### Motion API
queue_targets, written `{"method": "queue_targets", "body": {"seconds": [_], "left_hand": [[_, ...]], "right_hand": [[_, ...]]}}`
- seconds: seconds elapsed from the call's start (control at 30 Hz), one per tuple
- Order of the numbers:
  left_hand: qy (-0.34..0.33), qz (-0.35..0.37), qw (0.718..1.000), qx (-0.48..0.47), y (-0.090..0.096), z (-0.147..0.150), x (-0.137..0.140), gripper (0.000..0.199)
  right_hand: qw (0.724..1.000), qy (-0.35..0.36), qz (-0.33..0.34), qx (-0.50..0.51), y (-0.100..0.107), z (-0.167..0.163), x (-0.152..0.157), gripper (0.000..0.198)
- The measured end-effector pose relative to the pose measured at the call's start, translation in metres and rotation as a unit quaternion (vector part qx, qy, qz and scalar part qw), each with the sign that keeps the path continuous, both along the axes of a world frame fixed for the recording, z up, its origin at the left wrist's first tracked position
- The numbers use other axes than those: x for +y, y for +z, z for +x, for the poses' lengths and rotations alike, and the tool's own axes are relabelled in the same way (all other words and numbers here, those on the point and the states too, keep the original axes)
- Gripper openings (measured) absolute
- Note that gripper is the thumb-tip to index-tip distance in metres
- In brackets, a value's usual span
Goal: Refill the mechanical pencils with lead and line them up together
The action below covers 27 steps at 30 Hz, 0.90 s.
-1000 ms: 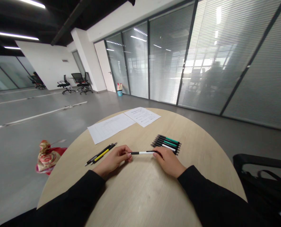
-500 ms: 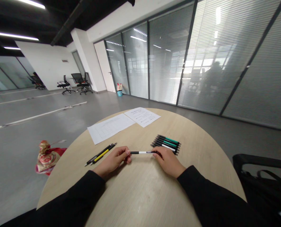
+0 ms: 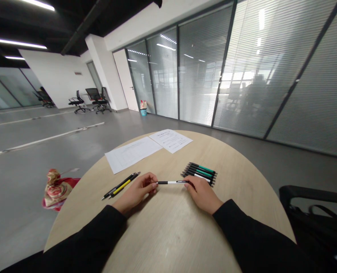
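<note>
A black-and-white pen (image 3: pixel 172 182) lies level between my hands, a little above the table. My left hand (image 3: pixel 142 189) pinches its dark tip end between thumb and fingers. At the clip end, my right hand (image 3: pixel 199 192) grips it with thumb and forefinger. Just behind my right hand is a row of several pens (image 3: pixel 202 171) side by side, black with green or white barrels; the hand hides part of it. To the left of my left hand, a yellow-and-black pen (image 3: pixel 122 187) lies beside a dark pen (image 3: pixel 119 186), both slanted.
Two printed paper sheets (image 3: pixel 134 151) lie at the far side of the round wooden table (image 3: pixel 174 235). A red and gold bag (image 3: pixel 57 191) is on the floor at left. A black chair (image 3: pixel 313 197) stands close at right.
The pen has shifted slightly to the right and up between my hands, and more of its clip end shows. My right hand has moved slightly right; the other pens are unmoved.
</note>
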<state>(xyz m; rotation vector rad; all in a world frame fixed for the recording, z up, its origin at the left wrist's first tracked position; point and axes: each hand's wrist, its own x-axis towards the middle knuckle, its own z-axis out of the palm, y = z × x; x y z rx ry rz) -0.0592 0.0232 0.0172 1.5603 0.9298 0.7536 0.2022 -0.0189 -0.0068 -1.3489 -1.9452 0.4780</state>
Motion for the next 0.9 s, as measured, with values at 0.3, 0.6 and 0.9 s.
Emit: {"method": "queue_targets", "body": {"seconds": [0.3, 0.6, 0.9], "left_hand": [[0.021, 0.014, 0.998, 0.057, 0.0045, 0.0026, -0.0041, 0.04], [0.004, 0.015, 1.0, 0.022, -0.001, -0.0003, -0.0034, 0.027], [0.022, 0.027, 0.995, 0.089, 0.0066, 0.0017, -0.0057, 0.037]], "right_hand": [[1.0, 0.002, 0.003, 0.0, 0.0002, 0.0001, 0.0002, 0.018], [1.0, 0.0, -0.001, -0.008, -0.0026, -0.0006, 0.0007, 0.018], [0.999, 0.038, -0.003, -0.008, -0.0008, -0.0016, -0.0001, 0.022]]}}
